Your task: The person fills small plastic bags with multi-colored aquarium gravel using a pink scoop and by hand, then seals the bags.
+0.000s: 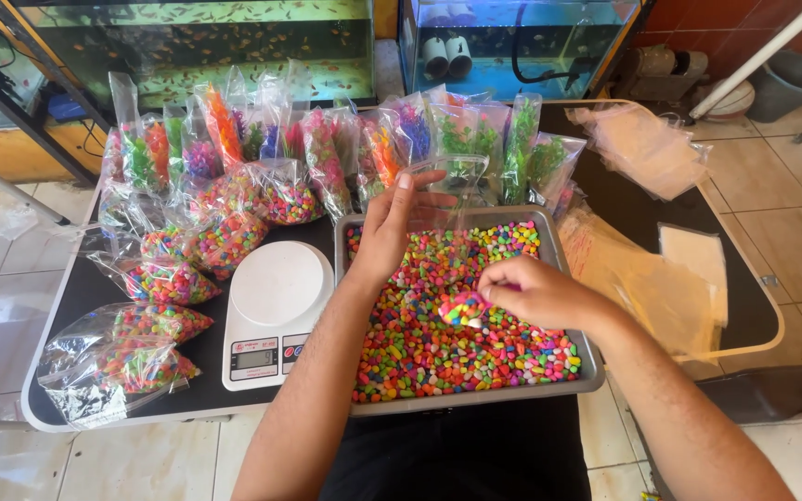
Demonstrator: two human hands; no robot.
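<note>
The right hand [533, 289] is curled shut around a small scoopful of multicoloured gravel pebbles [463, 308]; whether a scoop sits under the fingers cannot be told, since the fist hides it. The left hand [392, 232] is raised with fingers loosely spread, pinching the rim of a clear plastic bag [443, 199] whose outline is faint and hard to trace against the background. Both hands hover over a grey rectangular metal tray [568, 255] filled with the same bright pebbles, the handful just below the bag's mouth. Left of the tray stands a white digital kitchen scale [276, 311], its display too small to read. Filled clear pebble bags [164, 278] lie further left, bagged plastic aquarium plants [327, 148] stand behind, and empty flat bags [647, 144] lie right, partly blurred.
</note>
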